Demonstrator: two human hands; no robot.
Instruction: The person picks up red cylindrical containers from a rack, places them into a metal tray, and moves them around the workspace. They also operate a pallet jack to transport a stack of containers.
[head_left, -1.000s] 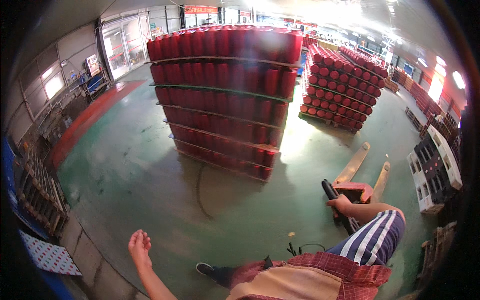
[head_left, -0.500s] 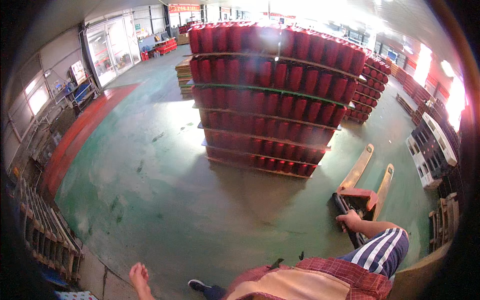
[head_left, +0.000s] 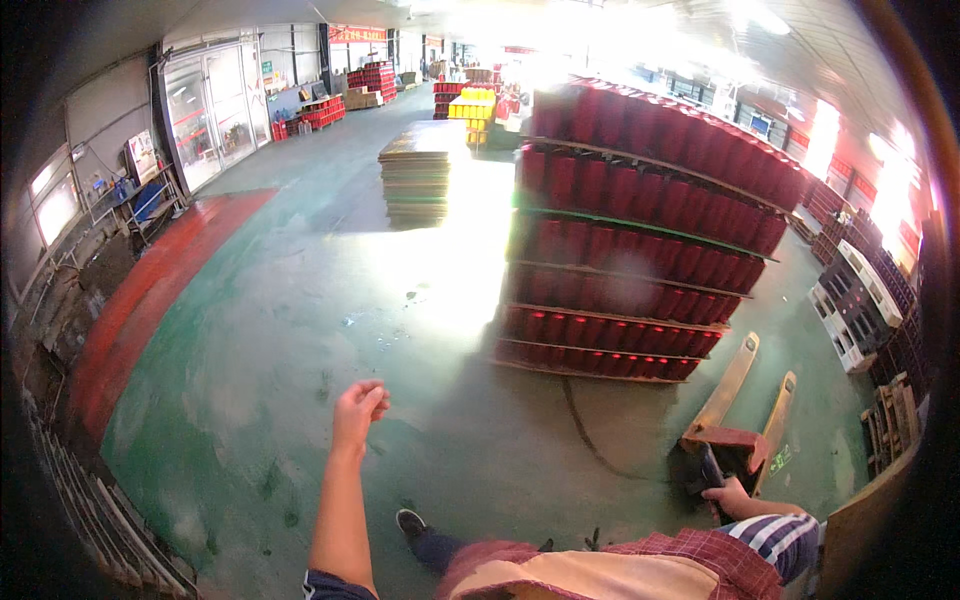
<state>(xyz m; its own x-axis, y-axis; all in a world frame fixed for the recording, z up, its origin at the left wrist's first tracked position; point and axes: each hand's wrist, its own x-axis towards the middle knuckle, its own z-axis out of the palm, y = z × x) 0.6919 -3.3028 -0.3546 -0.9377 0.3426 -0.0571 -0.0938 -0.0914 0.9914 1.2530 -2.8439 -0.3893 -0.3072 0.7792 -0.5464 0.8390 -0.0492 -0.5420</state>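
My right hand (head_left: pixel 728 496) is wrapped round the black handle (head_left: pixel 711 464) of a pallet jack (head_left: pixel 734 440). The jack has a worn reddish body and two yellowish forks pointing away from me, with nothing on them. My left hand (head_left: pixel 361 411) hangs in the air over the floor, its fingers curled in, with nothing visible in them. Beyond the jack's left side stands a tall stack of dark red cylinders (head_left: pixel 630 245), layered between thin boards.
A pile of flat boards (head_left: pixel 416 180) stands farther back, with yellow containers (head_left: pixel 473 108) behind it. White and black pallets (head_left: pixel 858 300) lean at the right, near wooden pallets (head_left: pixel 888 425). A red strip (head_left: pixel 165 275) crosses the green floor (head_left: pixel 250 330) at left.
My left hand has swung forward and up from the lower edge. The red stack now appears farther right, uncovering the board pile. My right hand keeps hold of the jack's handle.
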